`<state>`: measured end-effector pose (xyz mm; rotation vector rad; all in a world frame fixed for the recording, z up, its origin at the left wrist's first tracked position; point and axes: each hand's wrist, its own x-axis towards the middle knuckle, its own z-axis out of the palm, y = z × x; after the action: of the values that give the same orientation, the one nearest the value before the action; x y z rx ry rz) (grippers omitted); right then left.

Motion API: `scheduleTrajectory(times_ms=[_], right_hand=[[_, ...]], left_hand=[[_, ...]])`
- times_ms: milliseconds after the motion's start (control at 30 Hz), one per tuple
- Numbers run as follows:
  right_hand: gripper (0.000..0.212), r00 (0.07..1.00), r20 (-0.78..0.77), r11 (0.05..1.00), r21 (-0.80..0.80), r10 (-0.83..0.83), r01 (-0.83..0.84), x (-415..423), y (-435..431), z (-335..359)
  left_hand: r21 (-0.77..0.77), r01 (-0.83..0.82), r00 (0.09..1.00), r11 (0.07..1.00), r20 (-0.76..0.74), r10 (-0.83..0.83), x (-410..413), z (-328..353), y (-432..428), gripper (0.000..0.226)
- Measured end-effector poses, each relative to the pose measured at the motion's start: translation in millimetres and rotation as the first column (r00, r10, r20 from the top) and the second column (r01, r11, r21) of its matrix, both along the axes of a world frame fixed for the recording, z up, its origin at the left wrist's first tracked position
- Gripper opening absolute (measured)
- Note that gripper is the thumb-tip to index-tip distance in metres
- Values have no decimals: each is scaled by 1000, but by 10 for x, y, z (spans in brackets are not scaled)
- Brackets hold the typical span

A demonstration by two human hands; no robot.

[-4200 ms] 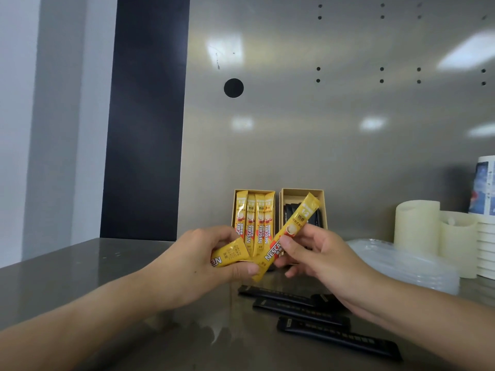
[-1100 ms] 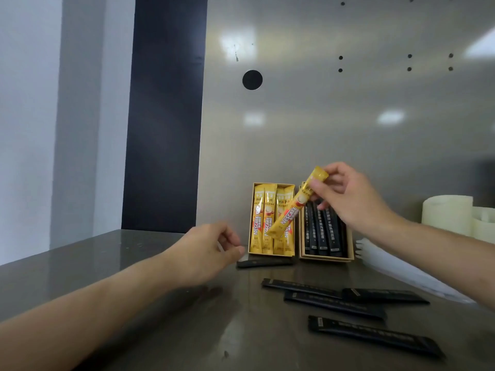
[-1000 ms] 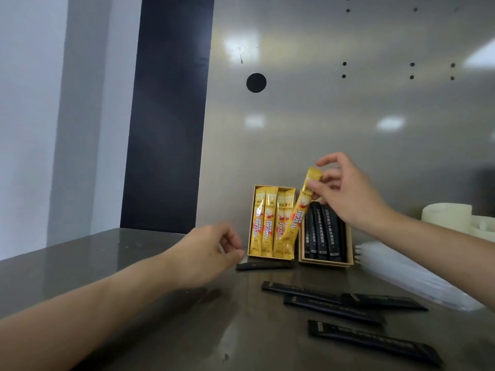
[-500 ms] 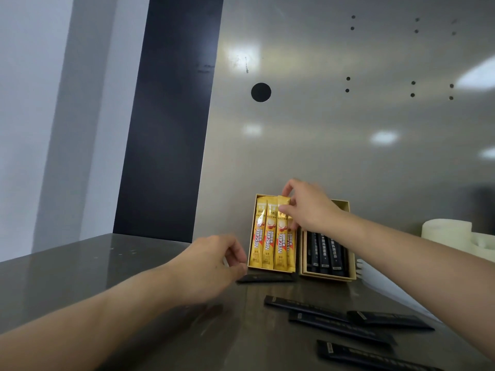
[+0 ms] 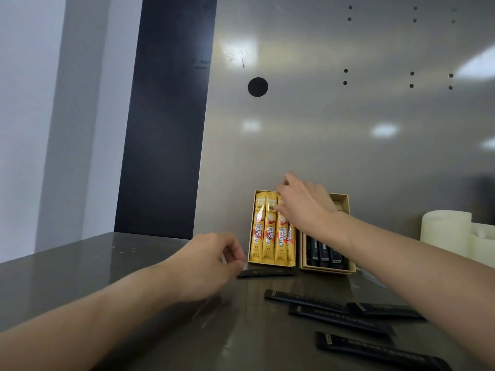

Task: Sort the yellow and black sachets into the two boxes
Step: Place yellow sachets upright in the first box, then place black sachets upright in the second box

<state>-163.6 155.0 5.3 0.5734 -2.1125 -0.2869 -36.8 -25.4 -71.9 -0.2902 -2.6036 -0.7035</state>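
Two open cardboard boxes stand side by side against the back wall. The left box (image 5: 263,191) holds several yellow sachets (image 5: 269,231) standing on end. The right box (image 5: 345,203) holds black sachets (image 5: 324,254). My right hand (image 5: 304,207) reaches over the left box, its fingers pinching the top of the rightmost yellow sachet (image 5: 290,238), which sits in the box. My left hand (image 5: 206,263) hovers low over the table with loosely curled fingers, holding nothing, its fingertips beside a black sachet (image 5: 267,273). Several more black sachets (image 5: 340,318) lie loose at the front right.
The table is dark reflective metal (image 5: 107,266), with a steel wall close behind the boxes. Two cream cylinders (image 5: 446,230) stand at the right edge. A clear plastic item (image 5: 371,278) shows just below my right forearm.
My right hand carried a yellow sachet from mid-air down into the left box, where it stands with the others. My left hand stayed beside the near black sachet.
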Motion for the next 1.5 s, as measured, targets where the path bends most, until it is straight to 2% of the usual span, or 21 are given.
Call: scheduleTrajectory(times_ms=[67,167,233,333,400,467,633,733,967,1067,1167,1267,1367,1433,1500], right_hand=[[38,997,-21,997,-2,78,-78,94,49,50],[29,949,46,950,-38,312,-310,393,227,49],[23,908,171,919,34,382,-393,642,426,-68],[29,834,436,887,150,337,-437,843,748,-374],[33,732,594,887,66,333,-457,848,879,-558],[31,639,655,883,-95,404,-460,823,943,-661],[25,488,699,846,-353,522,-400,770,961,-727],[23,460,678,817,-427,573,-387,742,970,-812],[8,418,614,743,-544,669,-390,724,1030,-885],[9,388,559,679,-637,733,-365,759,1088,-772],[11,358,556,658,-683,750,-318,786,1167,-602],[18,351,610,701,-651,711,-291,776,1289,-448],[23,371,663,758,-596,650,-264,751,1407,-357],[23,380,679,775,-591,628,-225,730,1485,-325],[19,395,690,790,-581,607,-199,712,1567,-292]], left_hand=[[-17,-9,1000,1000,-6,9,5,-3,-8,3],[-69,-26,999,997,-23,24,7,-5,-11,5],[-109,-35,999,993,-41,31,4,-20,-7,7],[-170,-49,998,984,-51,41,-8,-56,-14,8],[-221,-66,997,973,-60,54,-44,-71,-19,8],[-296,-80,996,952,-50,68,-82,-71,10,11],[-450,-63,998,891,-24,59,-237,15,159,23],[-476,-35,999,879,9,45,-356,35,322,27],[-300,14,1000,954,27,-6,-564,-75,345,7],[-253,58,998,966,53,-46,-552,-73,313,10],[-199,107,990,974,115,-85,-453,-21,317,12],[-238,127,986,963,139,-96,-354,26,345,12],[-223,127,992,966,11,-128,-233,52,464,11],[-186,193,978,963,-43,-204,-134,60,608,15],[-169,280,959,945,-3,-285,-44,47,743,20]])
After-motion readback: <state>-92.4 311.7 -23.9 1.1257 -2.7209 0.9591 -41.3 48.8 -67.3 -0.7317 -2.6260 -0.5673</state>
